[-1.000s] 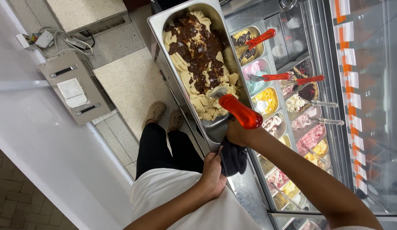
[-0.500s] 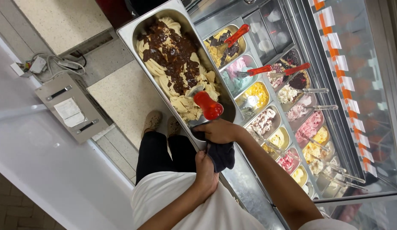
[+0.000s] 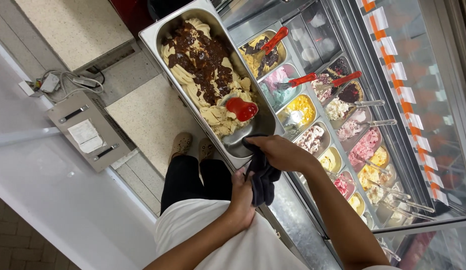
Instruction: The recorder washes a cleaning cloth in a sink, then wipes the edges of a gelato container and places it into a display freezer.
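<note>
At the near end of the rectangular steel ice-cream pan (image 3: 152, 36), the right hand (image 3: 278, 152) grips a dark cloth (image 3: 263, 177) against the rim; the left hand (image 3: 241, 197) supports the cloth from below, fingers closed on it.

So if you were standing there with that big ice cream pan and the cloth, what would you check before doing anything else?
1. Right hand grips the dark cloth at the metal pan's near rim: ok.
2. Left hand supports the pan: cannot tell; it sits low by the hanging cloth.
3. Red-handled scoop lies loose in the ice cream and could slide: not ok.
4. Pan held level: not ok, it hangs out over the floor and looks tilted.
5. Feet are right below the pan: not ok.
6. Display case tubs beside it are open: ok.
</note>
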